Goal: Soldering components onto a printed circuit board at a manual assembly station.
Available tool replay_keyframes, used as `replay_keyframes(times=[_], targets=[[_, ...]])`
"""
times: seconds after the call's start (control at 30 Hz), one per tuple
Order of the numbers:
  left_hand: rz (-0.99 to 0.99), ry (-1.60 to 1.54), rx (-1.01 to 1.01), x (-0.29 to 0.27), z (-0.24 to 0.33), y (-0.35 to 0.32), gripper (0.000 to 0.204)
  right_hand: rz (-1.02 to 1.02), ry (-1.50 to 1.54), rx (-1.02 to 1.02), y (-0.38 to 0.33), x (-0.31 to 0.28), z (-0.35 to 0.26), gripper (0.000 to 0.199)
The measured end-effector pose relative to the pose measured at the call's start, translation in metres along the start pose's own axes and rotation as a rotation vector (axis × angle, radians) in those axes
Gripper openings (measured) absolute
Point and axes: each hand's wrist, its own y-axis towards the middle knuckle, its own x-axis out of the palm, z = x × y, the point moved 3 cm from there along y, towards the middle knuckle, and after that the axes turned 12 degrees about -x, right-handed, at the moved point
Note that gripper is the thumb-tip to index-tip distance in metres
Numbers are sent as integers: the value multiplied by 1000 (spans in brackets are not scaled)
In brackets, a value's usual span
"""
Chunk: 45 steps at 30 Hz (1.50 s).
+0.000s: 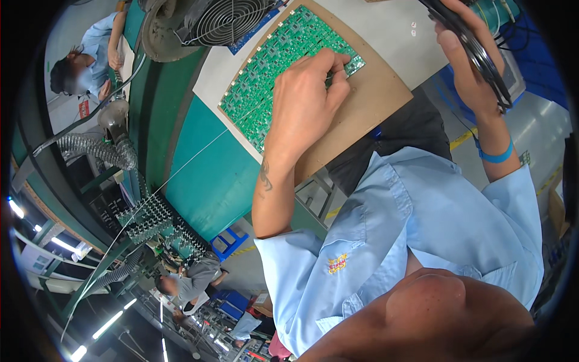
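Grip of the left hand (pixel 307 90) is curled inward, with thumb and fingertips brought down at the right-hand end of the green circuit board (pixel 256 78); whether a small part is pinched there cannot be told, as the contact area is largely hidden. By the right hand (pixel 470 75), a long black item (pixel 474 49) is gripped between thumb and fingers (its kind cannot be determined) and held well apart from the board, to its right. The circuit board is laid on a brown sheet (pixel 377 90), which is supported by the white table (pixel 386 24).

Caution: components may be bent or dislodged if the left palm or wrist, positioned over the board, is lowered or dragged. The board may be shifted on the sheet if sideways pressure is applied at one end, since no clamp is seen and the right hand is occupied. The sheet appears to be extended past the table's near edge; it may be tipped if that part is pressed or brushed by the body. Scratching may be caused if the black item is dropped onto the board. Loose parts, if present, may be displaced by air from the fan (pixel 232 21), should it be running
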Motion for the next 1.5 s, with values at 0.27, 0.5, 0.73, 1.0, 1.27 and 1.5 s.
replay_keyframes(times=[0.27, 0.5, 0.73, 1.0, 1.27, 1.5], targets=[[33, -173, 23, -10, -12, -4, 12, -136, 65, -221, -19, -19, -50, 32], [19, 9, 80, -12, -13, -2, 7, -340, 86, -334, -33, -13, -71, 36], [-36, 80, 41, -11, -15, 0, 11, -386, 75, -334, -38, -4, -69, 40], [-35, 42, 23, -10, -14, 1, 8, -414, 52, -332, -38, 0, -63, 35], [-44, 7, 19, -10, -14, 3, 4, -410, 51, -346, -36, 3, -63, 34], [-26, 95, 84, -10, -12, 5, 8, -405, 45, -364, -37, 4, -63, 32]])
